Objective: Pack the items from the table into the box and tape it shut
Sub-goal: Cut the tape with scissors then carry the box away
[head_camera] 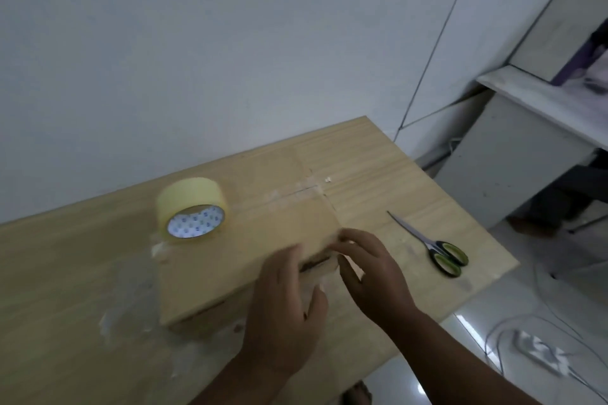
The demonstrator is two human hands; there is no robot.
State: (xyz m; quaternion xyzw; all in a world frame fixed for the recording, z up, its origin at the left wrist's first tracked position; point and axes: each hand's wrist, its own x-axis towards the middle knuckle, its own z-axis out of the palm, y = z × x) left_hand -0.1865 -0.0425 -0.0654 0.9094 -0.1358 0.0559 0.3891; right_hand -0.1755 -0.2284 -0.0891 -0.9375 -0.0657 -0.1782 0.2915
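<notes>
White wall (197, 43) is standing behind a pale wood surface (82, 273), w/ a grey desk (526, 102) off past its right edge. A cardboard box (230, 256) is sitting mid-surface, toward the near edge, flaps folded down flat, so it's looking closed.

Left hand (289, 302) is lying on the box's near side, fingers fairly straight & pressing down over the top edge, not gripping anything. Right hand (371, 273) is working at the box's near-right corner, fingertips touching the cardboard. It's too blurred to tell if it's pinching sth or just pressing, so can't call it open or closed. A glossy patch (320, 273) is showing betw. the two hands on that corner, prob. tape being smoothed down, but not certain.

Tape roll (192, 207) is standing on edge at the box's far-left corner. Can't tell if it's resting on the box or on the surface just beside it. Scissors (437, 250) are lying closed near the right edge of the surface, apart from the box.

Progress, as a judgement: packing is prob. done, since only the tape roll & scissors are showing outside the box. Taping is underway or nearly done. What's left is likely pressing this corner down, then checking the top seam, which isn't showing clearly.
</notes>
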